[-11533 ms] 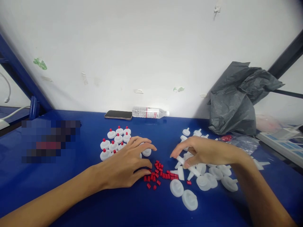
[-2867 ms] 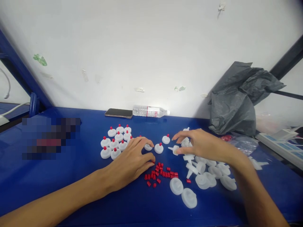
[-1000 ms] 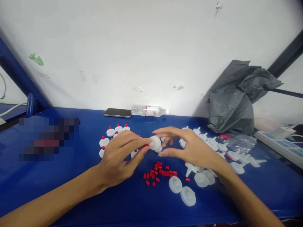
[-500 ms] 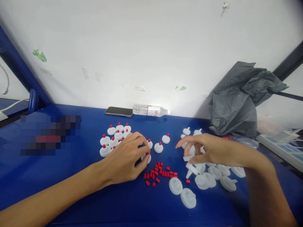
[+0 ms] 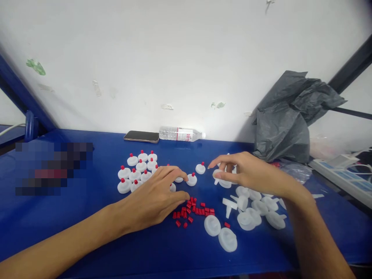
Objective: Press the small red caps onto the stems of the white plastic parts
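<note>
My left hand (image 5: pixel 159 193) hovers with fingers apart at the upper edge of a heap of small red caps (image 5: pixel 200 211). Nothing shows between its thumb and fingers. White spout lids with red tips (image 5: pixel 141 166) stand upright in a cluster behind and left of it, partly hidden by the hand. Two more capped lids (image 5: pixel 191 179) are just beyond its fingertips. My right hand (image 5: pixel 247 172) pinches a white spout lid (image 5: pixel 222 176) between thumb and fingers, its nozzle pointing down. Below that hand lies a loose pile of uncapped white spout lids (image 5: pixel 248 219).
Against the wall lie a phone (image 5: pixel 141 136) and a clear plastic bottle (image 5: pixel 181 133). A grey plastic bag (image 5: pixel 283 124) slumps at the back right, near a clear bag (image 5: pixel 295 172) and a power strip (image 5: pixel 337 178). A pixelated patch covers the far left of the blue table (image 5: pixel 139 252).
A lid with a red cap was set down at the left cluster, and my left hand moved from it to the red caps. My right hand has lifted a spout lid from the pile.
</note>
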The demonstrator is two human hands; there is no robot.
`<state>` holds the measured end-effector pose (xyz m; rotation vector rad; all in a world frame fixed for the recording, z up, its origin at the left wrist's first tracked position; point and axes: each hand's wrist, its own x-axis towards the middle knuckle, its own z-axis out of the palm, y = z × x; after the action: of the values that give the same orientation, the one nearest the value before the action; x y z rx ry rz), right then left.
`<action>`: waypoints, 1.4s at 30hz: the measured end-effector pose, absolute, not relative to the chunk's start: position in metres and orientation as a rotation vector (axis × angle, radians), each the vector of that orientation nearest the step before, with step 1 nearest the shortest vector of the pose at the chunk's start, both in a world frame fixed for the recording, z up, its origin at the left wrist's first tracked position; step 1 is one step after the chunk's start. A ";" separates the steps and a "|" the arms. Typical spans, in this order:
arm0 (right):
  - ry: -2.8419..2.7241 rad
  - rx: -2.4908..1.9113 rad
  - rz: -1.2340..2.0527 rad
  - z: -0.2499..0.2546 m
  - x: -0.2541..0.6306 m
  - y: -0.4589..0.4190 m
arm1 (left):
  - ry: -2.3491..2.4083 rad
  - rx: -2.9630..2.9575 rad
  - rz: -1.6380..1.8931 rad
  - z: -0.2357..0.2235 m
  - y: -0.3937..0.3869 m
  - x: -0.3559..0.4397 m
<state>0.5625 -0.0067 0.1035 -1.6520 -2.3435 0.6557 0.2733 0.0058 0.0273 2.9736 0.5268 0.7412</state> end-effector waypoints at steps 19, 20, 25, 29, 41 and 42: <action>-2.385 -1.427 0.586 0.089 0.547 -0.007 | 0.556 2.969 0.816 0.024 0.009 0.277; -2.392 -1.426 0.569 0.089 0.546 -0.007 | 0.559 2.946 0.843 0.025 0.009 0.277; -2.396 -1.384 0.574 0.088 0.539 -0.006 | 0.546 2.860 1.007 0.026 0.008 0.276; -2.377 -1.342 0.622 0.087 0.535 -0.006 | 0.614 2.849 1.085 0.024 0.009 0.275; -2.263 -1.342 0.719 0.089 0.526 -0.016 | 0.665 2.789 1.254 0.025 0.012 0.272; -2.262 -1.353 0.702 0.090 0.526 -0.016 | 0.659 2.780 1.272 0.025 0.012 0.272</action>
<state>0.5256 -0.0164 0.0897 -1.3532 -2.2619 0.7017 0.2718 0.0120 0.0248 2.7804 0.6590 1.2719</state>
